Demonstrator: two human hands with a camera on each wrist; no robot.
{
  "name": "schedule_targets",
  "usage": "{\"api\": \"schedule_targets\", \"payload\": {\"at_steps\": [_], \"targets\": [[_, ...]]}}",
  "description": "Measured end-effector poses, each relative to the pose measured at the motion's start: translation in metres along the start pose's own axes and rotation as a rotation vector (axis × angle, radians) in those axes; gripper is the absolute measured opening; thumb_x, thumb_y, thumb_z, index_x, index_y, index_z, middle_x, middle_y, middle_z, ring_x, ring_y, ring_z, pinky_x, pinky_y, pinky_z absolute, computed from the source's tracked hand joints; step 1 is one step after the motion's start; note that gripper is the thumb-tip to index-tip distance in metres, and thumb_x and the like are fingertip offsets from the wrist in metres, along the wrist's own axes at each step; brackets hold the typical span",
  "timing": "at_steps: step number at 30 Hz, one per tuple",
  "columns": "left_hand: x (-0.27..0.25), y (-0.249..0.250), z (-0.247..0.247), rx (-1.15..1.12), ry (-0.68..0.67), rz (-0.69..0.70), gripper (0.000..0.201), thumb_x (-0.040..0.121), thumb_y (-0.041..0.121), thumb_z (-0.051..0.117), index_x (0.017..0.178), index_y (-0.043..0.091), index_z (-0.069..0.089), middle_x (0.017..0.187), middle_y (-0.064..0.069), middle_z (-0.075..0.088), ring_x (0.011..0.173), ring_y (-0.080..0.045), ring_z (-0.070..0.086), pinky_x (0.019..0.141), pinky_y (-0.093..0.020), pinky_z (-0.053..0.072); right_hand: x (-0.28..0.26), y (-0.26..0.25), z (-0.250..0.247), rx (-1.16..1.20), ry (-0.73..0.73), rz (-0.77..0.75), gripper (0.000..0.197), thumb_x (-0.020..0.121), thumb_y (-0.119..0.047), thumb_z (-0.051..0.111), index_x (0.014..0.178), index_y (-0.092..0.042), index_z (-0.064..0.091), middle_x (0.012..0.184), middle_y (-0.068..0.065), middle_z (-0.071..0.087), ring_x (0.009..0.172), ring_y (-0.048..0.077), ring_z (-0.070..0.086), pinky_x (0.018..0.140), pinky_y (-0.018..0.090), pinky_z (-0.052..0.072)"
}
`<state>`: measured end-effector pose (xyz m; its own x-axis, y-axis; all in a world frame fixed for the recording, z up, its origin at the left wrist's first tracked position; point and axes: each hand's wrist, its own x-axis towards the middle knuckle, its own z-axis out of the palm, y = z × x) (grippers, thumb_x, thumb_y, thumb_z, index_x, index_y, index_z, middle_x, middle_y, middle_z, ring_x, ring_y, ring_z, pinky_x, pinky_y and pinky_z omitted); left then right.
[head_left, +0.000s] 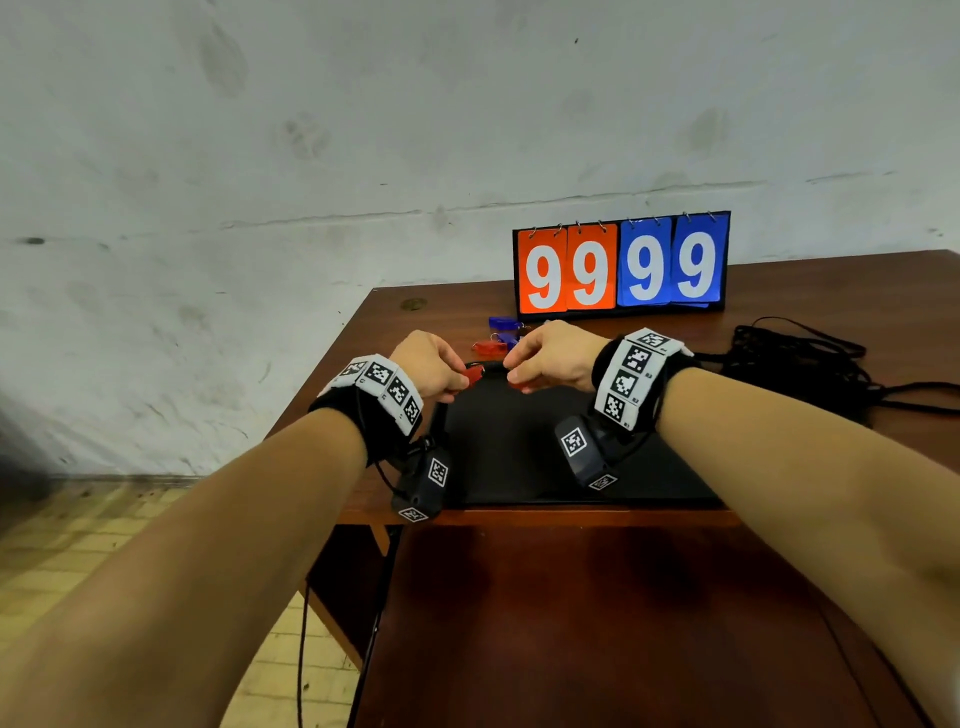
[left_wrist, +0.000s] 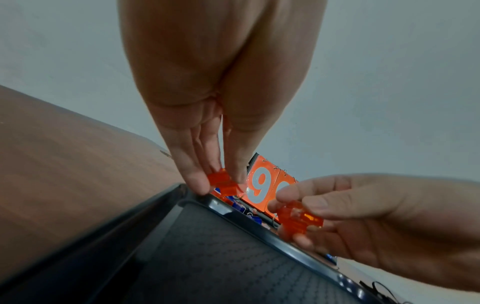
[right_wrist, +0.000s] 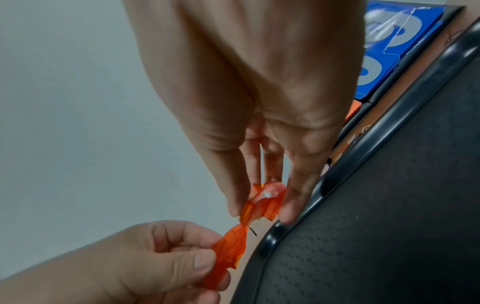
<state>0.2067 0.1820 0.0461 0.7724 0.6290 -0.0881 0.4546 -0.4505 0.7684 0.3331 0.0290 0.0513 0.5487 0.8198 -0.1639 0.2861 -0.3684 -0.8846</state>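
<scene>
- Nearest to us, our forearms (head_left: 208, 545) reach forward past the near edge of the tabletop (head_left: 441, 312); each wrist wears a black band (head_left: 384, 389) with checkered marker squares, and a small camera (head_left: 423, 488) hangs under it
- Under the wrists a black mat (head_left: 509, 457) with a raised rim lies flat on the tabletop
- Our left grip (head_left: 426, 364) hangs over the mat's far left corner, with thumb and forefinger closed tight on the left piece (left_wrist: 224, 183), a bit of clear red plastic; the other fingers lie alongside
- Our right grip (head_left: 550, 356) is just beside it, over the mat's far edge; its thumb and curled fingers pinch the right piece (left_wrist: 298, 218), also clear red plastic
- Both pieces are in the air above the mat's far rim, near each other; the head view shows a gap between them, but from the right wrist they seem to meet, so we cannot tell whether they touch
- Just beyond the hands, a red tag (head_left: 485, 347) and some blue tags (head_left: 503, 323) lie on the tabletop
- Behind these a scoreboard (head_left: 621, 267) stands upright, with two orange cards and two blue ones, each reading 9
- To its right sprawls a heap of black cord (head_left: 800, 358)
- Farthest off is a stained white wall (head_left: 363, 130)
</scene>
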Motion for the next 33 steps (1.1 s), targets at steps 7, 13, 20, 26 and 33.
{"api": "schedule_targets", "payload": {"at_steps": [7, 13, 20, 26, 33], "targets": [[0.011, 0.002, 0.012, 0.277, -0.042, 0.019, 0.015, 0.079, 0.018, 0.081, 0.09, 0.013, 0.073, 0.088, -0.005, 0.073, 0.079, -0.021, 0.073, 0.077, -0.038, 0.062, 0.018, 0.0, 0.01, -0.26, 0.007, -0.017, 0.03, 0.077, -0.009, 0.079, 0.107, -0.007, 0.072, 0.1, 0.008, 0.071, 0.091, 0.016, 0.066, 0.084, 0.027, 0.055], [0.021, 0.001, 0.012, 0.379, -0.05, 0.059, 0.019, 0.079, 0.021, 0.081, 0.092, 0.01, 0.073, 0.089, -0.006, 0.073, 0.079, -0.021, 0.071, 0.08, -0.039, 0.06, 0.032, 0.002, 0.014, -0.438, -0.03, -0.04, 0.035, 0.076, -0.014, 0.081, 0.109, -0.01, 0.07, 0.111, 0.005, 0.066, 0.1, 0.018, 0.062, 0.086, 0.029, 0.053], [0.033, 0.009, 0.003, 0.411, 0.004, 0.116, 0.019, 0.077, 0.024, 0.082, 0.086, 0.011, 0.072, 0.083, -0.003, 0.073, 0.077, -0.02, 0.071, 0.08, -0.037, 0.059, 0.038, 0.0, 0.013, -0.418, -0.014, -0.031, 0.042, 0.077, -0.018, 0.081, 0.115, -0.011, 0.066, 0.111, 0.008, 0.065, 0.1, 0.024, 0.064, 0.079, 0.034, 0.059], [0.033, 0.013, 0.009, 0.558, -0.138, 0.15, 0.019, 0.076, 0.02, 0.083, 0.083, 0.011, 0.069, 0.076, -0.002, 0.07, 0.069, -0.019, 0.067, 0.08, -0.038, 0.059, 0.037, 0.002, 0.01, -0.419, -0.02, -0.027, 0.046, 0.076, -0.017, 0.081, 0.119, -0.011, 0.066, 0.111, 0.006, 0.066, 0.095, 0.021, 0.064, 0.077, 0.028, 0.055], [0.031, 0.009, 0.005, 0.583, -0.24, 0.11, 0.019, 0.076, 0.02, 0.083, 0.084, 0.008, 0.071, 0.079, -0.008, 0.075, 0.076, -0.023, 0.074, 0.077, -0.039, 0.061, 0.038, 0.001, 0.01, -0.47, -0.1, 0.004, 0.05, 0.077, -0.015, 0.08, 0.124, -0.011, 0.063, 0.119, 0.005, 0.064, 0.102, 0.019, 0.063, 0.087, 0.029, 0.055]]}}
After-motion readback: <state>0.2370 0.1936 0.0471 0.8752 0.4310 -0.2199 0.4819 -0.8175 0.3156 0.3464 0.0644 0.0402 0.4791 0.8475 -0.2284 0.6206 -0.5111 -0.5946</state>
